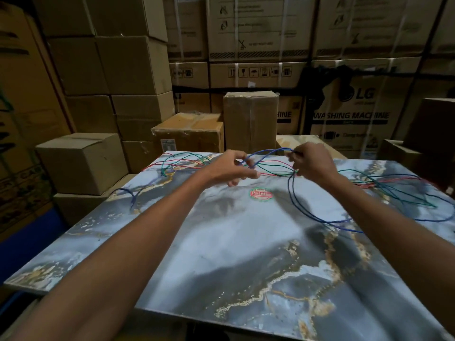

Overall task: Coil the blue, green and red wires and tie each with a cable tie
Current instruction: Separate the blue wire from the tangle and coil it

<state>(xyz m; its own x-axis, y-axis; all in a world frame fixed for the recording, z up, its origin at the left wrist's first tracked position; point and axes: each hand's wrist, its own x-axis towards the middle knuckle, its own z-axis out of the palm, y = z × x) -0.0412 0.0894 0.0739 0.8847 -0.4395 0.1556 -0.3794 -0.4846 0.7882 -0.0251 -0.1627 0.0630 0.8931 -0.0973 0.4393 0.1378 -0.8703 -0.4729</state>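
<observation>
dim room, dark corners | soft sheen on table [246, 242] | overall blur | wide-angle edge bending

Both bare forearms reach forward and converge toward the far middle of the view, the hands near each other but apart. The left hand [230, 168] is turned palm-inward, fingers curled, its thumb and fingertips closing together, apparently in a pinch. The right hand [311, 161] is raised slightly higher, back toward the camera, fingers bunched at its inner edge in a tight pinch; its fingertips are blurred
</observation>
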